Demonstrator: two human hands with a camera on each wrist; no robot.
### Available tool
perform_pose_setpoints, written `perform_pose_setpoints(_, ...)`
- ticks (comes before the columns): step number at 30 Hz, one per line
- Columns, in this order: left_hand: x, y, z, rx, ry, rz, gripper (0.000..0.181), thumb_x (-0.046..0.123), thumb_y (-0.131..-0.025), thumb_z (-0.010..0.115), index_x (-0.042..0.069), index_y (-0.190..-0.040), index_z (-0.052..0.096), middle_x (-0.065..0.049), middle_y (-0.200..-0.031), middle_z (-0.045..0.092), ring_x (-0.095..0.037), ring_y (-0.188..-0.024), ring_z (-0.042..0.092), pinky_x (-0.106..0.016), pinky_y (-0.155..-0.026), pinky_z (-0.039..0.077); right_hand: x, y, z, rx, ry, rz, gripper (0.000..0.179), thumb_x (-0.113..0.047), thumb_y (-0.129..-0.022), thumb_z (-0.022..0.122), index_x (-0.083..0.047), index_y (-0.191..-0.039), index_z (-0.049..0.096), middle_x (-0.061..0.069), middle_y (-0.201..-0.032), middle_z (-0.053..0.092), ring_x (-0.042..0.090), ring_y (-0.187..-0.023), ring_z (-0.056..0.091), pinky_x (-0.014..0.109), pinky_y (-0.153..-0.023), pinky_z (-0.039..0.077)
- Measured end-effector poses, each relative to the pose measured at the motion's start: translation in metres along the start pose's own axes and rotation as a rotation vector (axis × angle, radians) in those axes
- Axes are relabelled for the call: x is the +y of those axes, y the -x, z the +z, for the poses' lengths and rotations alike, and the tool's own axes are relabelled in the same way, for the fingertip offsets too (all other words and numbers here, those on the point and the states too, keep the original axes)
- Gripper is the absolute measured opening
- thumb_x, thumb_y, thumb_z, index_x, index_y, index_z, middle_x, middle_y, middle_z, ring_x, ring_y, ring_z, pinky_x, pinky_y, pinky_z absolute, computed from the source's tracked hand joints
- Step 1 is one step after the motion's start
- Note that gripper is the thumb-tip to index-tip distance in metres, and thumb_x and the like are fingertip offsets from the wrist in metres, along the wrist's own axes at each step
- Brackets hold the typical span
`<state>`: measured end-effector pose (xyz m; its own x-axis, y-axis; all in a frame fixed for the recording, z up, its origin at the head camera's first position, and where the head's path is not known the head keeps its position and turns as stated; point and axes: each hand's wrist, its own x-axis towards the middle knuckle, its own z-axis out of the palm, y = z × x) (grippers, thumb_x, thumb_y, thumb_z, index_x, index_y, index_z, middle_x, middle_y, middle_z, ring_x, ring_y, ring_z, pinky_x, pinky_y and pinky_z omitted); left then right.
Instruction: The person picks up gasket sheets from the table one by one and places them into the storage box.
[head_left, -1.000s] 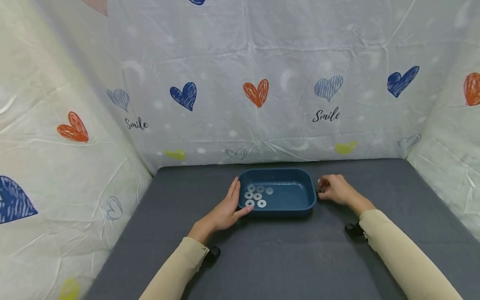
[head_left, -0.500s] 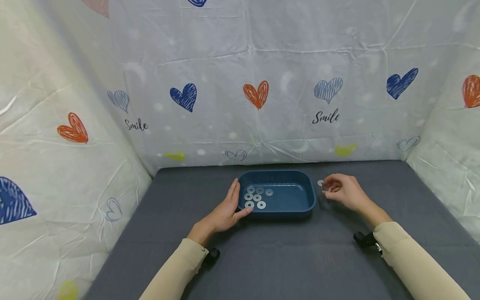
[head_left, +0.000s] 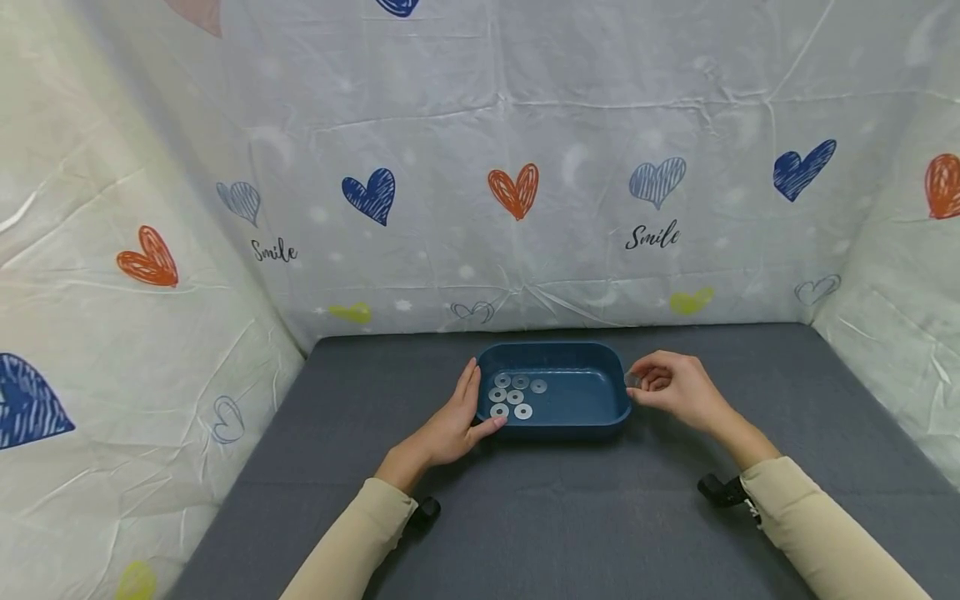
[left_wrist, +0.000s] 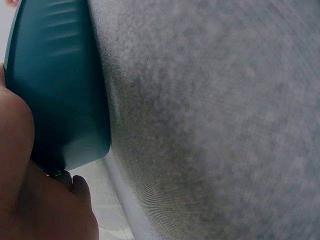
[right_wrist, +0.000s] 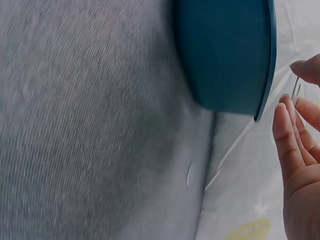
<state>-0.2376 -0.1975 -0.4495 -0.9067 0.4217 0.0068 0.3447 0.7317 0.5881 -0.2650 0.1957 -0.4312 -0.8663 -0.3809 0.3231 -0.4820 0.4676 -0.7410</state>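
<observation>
My left hand (head_left: 448, 421) holds the near left corner of a blue rectangular tray (head_left: 577, 429), fingers along its left side and thumb over the front rim. Several flat metal washers (head_left: 514, 397) lie in the tray's left half. At the right rim, my right hand (head_left: 678, 387) pinches another washer (head_left: 631, 381) between thumb and fingertips. In the right wrist view that washer (right_wrist: 296, 90) shows nearly edge-on, beside the tray's outer wall (right_wrist: 225, 55). One loose washer (right_wrist: 189, 175) lies on the cloth there; the right hand hides it in the head view.
Dark grey cloth (head_left: 570, 525) covers the table under the tray. A pale curtain printed with hearts (head_left: 513, 190) hangs behind the table and along both sides. Each wrist carries a small black camera (head_left: 722, 490).
My right hand has come up from the cloth right of the tray with a washer, drawn back a little, then moved left to the rim. The left hand and tray keep their places.
</observation>
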Motion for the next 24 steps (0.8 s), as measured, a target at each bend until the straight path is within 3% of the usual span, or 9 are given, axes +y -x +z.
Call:
perform_pose_setpoints(15, -0.002, 0.000, 0.002, 0.007, -0.013, -0.005, 0.100, 0.053, -0.103, 0.055, 0.002, -0.163, -0.005, -0.013, -0.171, -0.015, -0.034, -0.156, 0.009, -0.051, -0.122, 0.022, -0.019, -0.015, 0.024, -0.068, 0.003, -0.088, 0.021, -0.007, -0.087, 0.083, -0.006, -0.106, 0.074, 0.004, -0.094, 0.068, 0.011, -0.076, 0.065, 0.029, -0.068, 0.056)
perform_pose_setpoints(24, -0.001, 0.001, 0.001, -0.004, -0.013, -0.017, 0.099, 0.053, -0.103, 0.055, 0.002, -0.163, -0.006, -0.007, -0.170, -0.019, -0.031, -0.157, 0.007, -0.049, -0.123, 0.021, -0.027, -0.034, 0.041, -0.125, 0.088, -0.138, 0.018, -0.010, -0.087, 0.082, -0.006, -0.104, 0.076, 0.002, -0.089, 0.067, 0.009, -0.073, 0.063, 0.029, -0.069, 0.056)
